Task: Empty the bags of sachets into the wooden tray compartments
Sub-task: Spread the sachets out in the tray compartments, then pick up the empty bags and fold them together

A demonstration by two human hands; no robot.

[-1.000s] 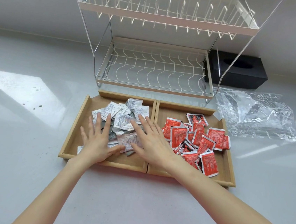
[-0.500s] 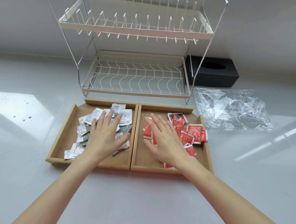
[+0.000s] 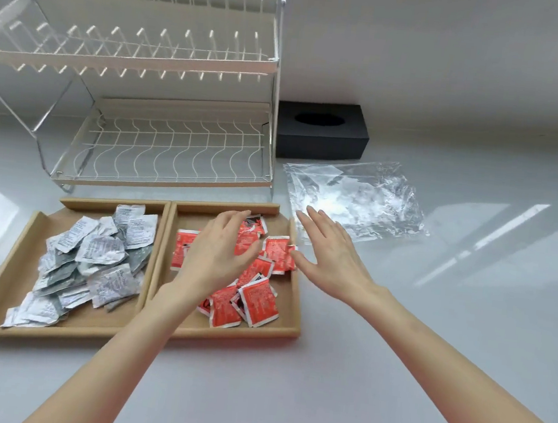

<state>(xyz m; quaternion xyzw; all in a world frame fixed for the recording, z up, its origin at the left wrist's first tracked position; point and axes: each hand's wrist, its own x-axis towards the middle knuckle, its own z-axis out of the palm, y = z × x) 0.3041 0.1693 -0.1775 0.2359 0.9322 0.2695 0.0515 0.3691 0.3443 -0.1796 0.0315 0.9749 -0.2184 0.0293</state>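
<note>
The wooden tray (image 3: 289,329) lies on the table (image 3: 392,361): white sachets (image 3: 93,260) fill its left compartment, red sachets (image 3: 248,297) its right. The left hand (image 3: 218,253) hovers over the red ones, fingers loosely apart and holding nothing; the right hand (image 3: 328,251), fingers straight, reaches toward the empty clear bags (image 3: 358,199).

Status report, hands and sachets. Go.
Left hand open over red sachets. Right hand open beside tray. White sachets in left compartment. Nothing in the way.
</note>
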